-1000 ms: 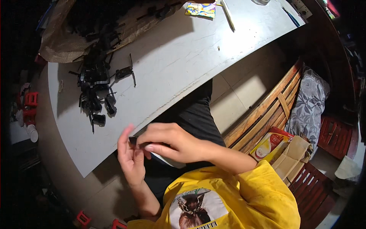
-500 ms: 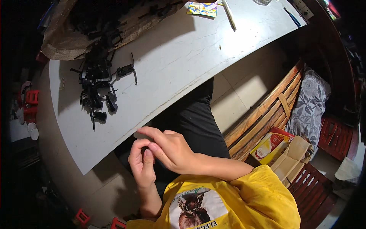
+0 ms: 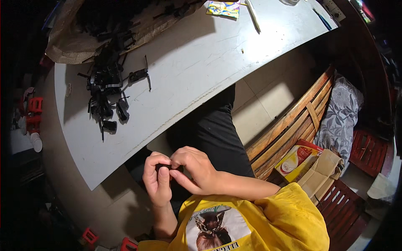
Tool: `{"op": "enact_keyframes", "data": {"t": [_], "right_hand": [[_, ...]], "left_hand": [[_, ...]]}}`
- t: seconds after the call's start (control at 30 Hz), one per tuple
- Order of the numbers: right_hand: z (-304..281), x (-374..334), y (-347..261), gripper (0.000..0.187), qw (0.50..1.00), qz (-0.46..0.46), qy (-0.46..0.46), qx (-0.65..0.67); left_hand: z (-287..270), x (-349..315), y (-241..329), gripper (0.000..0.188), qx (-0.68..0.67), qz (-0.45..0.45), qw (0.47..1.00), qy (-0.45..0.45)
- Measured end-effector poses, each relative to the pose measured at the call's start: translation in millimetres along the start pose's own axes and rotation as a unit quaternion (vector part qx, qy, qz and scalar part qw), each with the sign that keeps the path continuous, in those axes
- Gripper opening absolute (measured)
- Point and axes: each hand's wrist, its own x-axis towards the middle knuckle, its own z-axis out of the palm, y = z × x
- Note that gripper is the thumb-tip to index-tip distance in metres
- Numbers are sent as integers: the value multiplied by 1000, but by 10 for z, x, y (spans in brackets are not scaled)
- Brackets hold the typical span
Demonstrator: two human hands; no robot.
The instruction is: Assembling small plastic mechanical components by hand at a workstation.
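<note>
With the left grip and right grip both pinching a small dark piece, mostly hidden between them near the tabletop, steady, light, even pressure should work best.

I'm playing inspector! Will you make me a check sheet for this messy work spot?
Surface: white table, thin lines across its top.
Job's things: small dark piece at the fingertips, partly hidden; black parts heaped on the table beside a brown sheet.
Clutter: colourful packet and white stick at the far side.
Hands: left hand and right hand both pinch the piece.
Cables: nothing seen clearly.
Surroundings: slatted wooden bench, patterned cushion, yellow-and-red box.
</note>
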Motion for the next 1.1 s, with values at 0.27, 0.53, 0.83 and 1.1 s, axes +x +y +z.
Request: {"op": "enact_keyframes", "data": {"t": [0.27,0.53,0.83,1.1], "right_hand": [[-2,-33,-31,23,997,-55,-6,-49],[-339,14,-203,15,809,389,-101,428],[-223,-99,-235,18,818,388,-145,401],[-311,6,-288,18,807,236,-428,331]], "left_hand": [[16,-71,-18,16,-96,-8,995,19],[-203,-38,143,24,185,149,965,-112],[-181,-98,237,32,209,184,956,-95],[-439,-97,303,30,103,128,935,-314]]}}
